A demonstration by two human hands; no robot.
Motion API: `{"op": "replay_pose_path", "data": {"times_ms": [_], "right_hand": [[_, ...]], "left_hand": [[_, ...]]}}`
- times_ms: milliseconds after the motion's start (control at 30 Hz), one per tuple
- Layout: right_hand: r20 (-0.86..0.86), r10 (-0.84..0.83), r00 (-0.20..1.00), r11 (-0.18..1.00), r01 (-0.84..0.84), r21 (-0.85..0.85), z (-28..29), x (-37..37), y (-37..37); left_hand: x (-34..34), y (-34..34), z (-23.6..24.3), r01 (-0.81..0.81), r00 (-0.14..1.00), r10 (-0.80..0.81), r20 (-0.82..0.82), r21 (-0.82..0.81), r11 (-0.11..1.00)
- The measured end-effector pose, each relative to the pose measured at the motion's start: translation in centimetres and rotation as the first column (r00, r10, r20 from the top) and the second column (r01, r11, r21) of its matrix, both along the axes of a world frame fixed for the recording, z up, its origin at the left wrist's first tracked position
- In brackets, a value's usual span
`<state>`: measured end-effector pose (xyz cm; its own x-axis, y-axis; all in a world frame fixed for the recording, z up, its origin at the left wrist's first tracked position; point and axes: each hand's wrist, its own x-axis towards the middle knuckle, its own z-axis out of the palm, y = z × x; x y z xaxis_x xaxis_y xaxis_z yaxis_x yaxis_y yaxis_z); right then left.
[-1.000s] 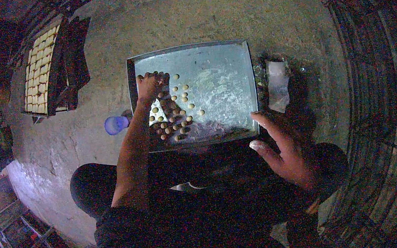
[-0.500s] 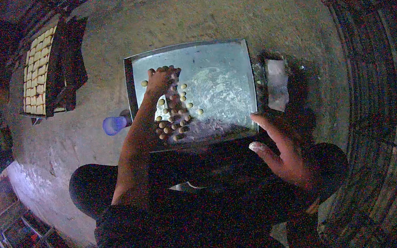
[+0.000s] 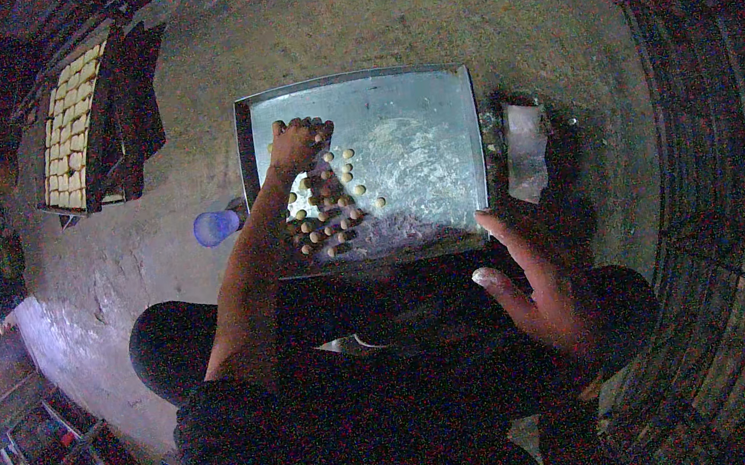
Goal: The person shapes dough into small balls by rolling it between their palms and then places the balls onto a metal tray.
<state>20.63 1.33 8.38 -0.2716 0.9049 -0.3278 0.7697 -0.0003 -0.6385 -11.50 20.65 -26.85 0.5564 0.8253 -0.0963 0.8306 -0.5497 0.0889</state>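
Left hand (image 3: 297, 145) — among balls (image 3: 347, 172), right (image 3: 539, 282) — at tray (image 3: 375, 100)

We're looking steeply down from the wearer's head through one wide fisheye: knees (image 3: 173, 350) nearest below, metal tray (image 3: 426, 100) close beyond at upper centre, concrete floor (image 3: 347, 22) stretching around it, everything bending toward our rim!

Dim, grainy and soft in detail, strongly bent toward the edges.
Brightest on the tray (image 3: 408, 103), lit seemingly from the far side; shadowed below the left hand (image 3: 296, 145) and along the near edge; bluish with glare on the floor (image 3: 64, 333) at left; nearly black in the corners.
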Motion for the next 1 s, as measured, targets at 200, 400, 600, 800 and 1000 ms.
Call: {"op": "replay_pose_path", "data": {"times_ms": [200, 400, 600, 800, 1000], "right_hand": [[0.011, -0.006, 1.000, 1.000, 0.006, 0.018, -0.2, -0.1, 0.0], [0.007, -0.009, 1.000, 1.000, 0.010, -0.021, 0.0, 0.3, -0.5], [0.085, 0.062, 0.994, 0.996, -0.067, 0.054, 1.0, 0.2, -0.3], [0.086, 0.083, 0.993, 0.995, -0.087, 0.044, 1.1, 0.4, -0.5], [0.041, 0.049, 0.998, 0.999, -0.048, -0.025, 1.4, 0.0, -0.9]], "left_hand": [[-0.8, -0.1, -0.6, -0.124, 0.987, 0.133, 0.092, -0.094, 0.988], [-2.8, -0.2, 1.2, -0.332, 0.932, 0.356, 0.068, -0.234, 0.914], [-8.4, -0.7, -2.0, -0.354, 0.899, 0.368, 0.239, -0.098, 0.930], [-11.1, -1.8, -0.1, -0.386, 0.732, 0.517, 0.444, -0.355, 0.851], [-8.2, -3.4, 4.7, -0.410, 0.762, 0.502, 0.410, -0.294, 0.863]]}}
